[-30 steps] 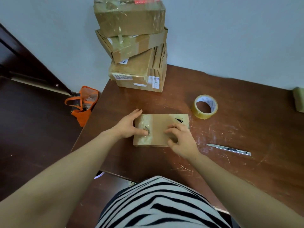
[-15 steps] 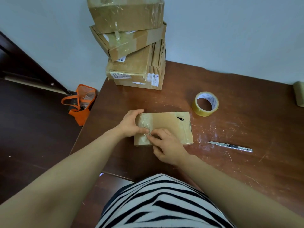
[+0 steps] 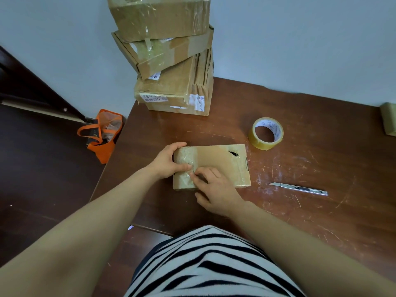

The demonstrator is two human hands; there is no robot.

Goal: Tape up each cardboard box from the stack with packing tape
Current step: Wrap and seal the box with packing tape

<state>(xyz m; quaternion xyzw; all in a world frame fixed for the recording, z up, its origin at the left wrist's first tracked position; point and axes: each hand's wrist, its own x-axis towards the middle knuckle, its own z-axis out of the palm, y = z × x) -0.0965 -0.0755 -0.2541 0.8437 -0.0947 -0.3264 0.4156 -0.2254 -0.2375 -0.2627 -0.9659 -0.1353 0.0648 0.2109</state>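
Box stack [image 3: 171, 86] behind (tape roll [image 3: 260, 144] right)

Soft, cool, rather dim indoor light falls evenly, seemingly from overhead, leaving only a faint shadow along the near edge of the flat brown cardboard box [image 3: 222, 166]. The scratched reddish-brown wooden table [image 3: 321, 221] carries a dull sheen at right, and clear tape on the stack of brown cardboard boxes [image 3: 171, 86] glints palely. Wide-angle distortion swells the forearms [image 3: 75, 232] at the lower corners. The centre is sharp, the edges softer.
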